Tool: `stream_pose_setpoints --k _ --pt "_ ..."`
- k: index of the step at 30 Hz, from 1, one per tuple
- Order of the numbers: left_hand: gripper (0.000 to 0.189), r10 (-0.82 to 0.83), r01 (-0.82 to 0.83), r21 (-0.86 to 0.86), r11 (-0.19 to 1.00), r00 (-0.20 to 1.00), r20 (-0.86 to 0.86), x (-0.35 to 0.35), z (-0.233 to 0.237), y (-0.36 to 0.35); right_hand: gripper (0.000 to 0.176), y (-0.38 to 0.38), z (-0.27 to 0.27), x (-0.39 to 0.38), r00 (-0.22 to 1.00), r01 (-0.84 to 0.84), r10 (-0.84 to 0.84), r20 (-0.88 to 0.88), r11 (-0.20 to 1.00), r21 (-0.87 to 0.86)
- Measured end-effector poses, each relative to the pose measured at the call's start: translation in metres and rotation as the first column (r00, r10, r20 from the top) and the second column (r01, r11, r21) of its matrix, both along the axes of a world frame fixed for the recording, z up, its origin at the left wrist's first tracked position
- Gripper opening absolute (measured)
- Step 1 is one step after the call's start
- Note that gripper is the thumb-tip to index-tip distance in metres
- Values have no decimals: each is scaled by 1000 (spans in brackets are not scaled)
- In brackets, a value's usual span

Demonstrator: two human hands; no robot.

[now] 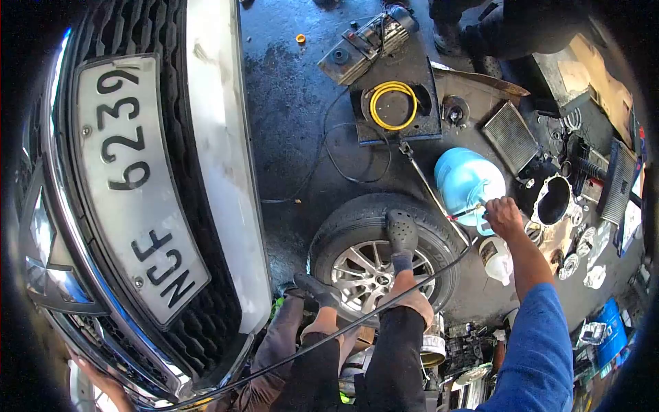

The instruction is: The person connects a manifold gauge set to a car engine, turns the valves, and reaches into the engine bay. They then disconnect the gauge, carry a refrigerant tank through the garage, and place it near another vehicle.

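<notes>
Car: the white front (226,165) fills the left side, cut off by the dark round edge of the view; the number plate (141,178) reads NCF 6239, and the emblem (51,275) is partly lost in glare and shadow.
Wheel: lies flat on the floor, its tire (336,223) partly covered by a clog (402,232) set on it.
Legs: dark trousers (395,350) run off the bottom; another pair of trousers (274,343) beside them is mostly hidden.
Blue cylinder: on the floor (467,175), just beyond the wheel, its valve end partly covered by the right hand.
Right hand: fingers bent and closed on the valve end (504,217); the exact part gripped is hidden beneath them.
Left hand: what looks like it (103,381) shows at the lower-left edge by the car, well apart from the right; its fingers are too dark and cropped to tell open from closed.
Radiator: slanted on the floor (511,137), right of the cylinder.
Pump: metal body (364,51), above a black tray (401,137) holding a coiled yellow hose (375,110).
White jug: below the cylinder (495,259), its label unreadable.
Black hose: crosses the legs (309,343); its lower end is hard to follow.
Orange cap: alone near the top (301,39).
</notes>
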State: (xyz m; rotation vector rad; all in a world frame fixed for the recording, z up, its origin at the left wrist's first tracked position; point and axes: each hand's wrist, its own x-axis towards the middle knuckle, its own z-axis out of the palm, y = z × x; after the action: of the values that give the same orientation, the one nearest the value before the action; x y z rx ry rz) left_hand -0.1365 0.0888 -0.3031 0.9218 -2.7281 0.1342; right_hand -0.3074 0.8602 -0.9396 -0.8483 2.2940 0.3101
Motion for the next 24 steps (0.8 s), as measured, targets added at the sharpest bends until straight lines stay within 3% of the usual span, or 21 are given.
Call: stream_pose_setpoints --k 3,7,9,11,13,14,15,16,18,19,20,21,22,24 --pt "71 50 -49 43 998 999 -23 -3 0 6 32 10 -11 0 999 46 -46 7 993 -106" --pt "73 233 -172 259 950 945 -230 -26 -15 27 29 11 -13 -2 990 141 -139 29 977 -157" --pt "74 330 -219 345 913 893 -305 -38 -25 45 33 0 -19 13 924 380 -381 -16 923 -56" --pt "75 379 -218 415 883 852 -361 -50 -38 63 38 -21 -23 37 766 632 -625 -150 775 -5" --pt "76 350 -192 407 893 864 -361 -56 -41 70 46 -36 -50 59 518 822 -814 -262 559 -111" --pt "75 373 -199 438 877 856 -358 -54 -37 66 48 -37 -79 66 85 978 -996 -26 88 -189" --pt "74 353 -194 422 885 872 -340 -45 -31 58 52 -23 -95 59 -253 952 -931 263 -287 -101" --pt "73 334 -191 406 894 887 -318 -34 -21 46 56 -10 -111 53 -585 789 -709 394 -611 70" --pt "70 209 -135 295 946 949 -237 -28 -12 27 61 -9 -89 48 -678 723 -587 443 -641 257" --pt "70 220 -131 315 940 938 -267 -26 -14 25 53 -14 -66 35 -230 966 -944 237 -192 173" --pt "70 233 -131 334 933 929 -286 -29 -14 23 50 -33 -31 30 232 973 -973 6 232 10" --pt "70 247 -133 354 926 920 -303 -27 -13 22 48 -54 6 22 602 772 -748 -279 635 -37" --pt "69 257 -112 405 908 910 -326 -10 0 -2 43 -65 38 2 775 630 -618 -133 773 77" --pt "69 191 -124 280 952 954 -229 7 13 -22 36 -48 19 -1 869 494 -493 -37 868 51"
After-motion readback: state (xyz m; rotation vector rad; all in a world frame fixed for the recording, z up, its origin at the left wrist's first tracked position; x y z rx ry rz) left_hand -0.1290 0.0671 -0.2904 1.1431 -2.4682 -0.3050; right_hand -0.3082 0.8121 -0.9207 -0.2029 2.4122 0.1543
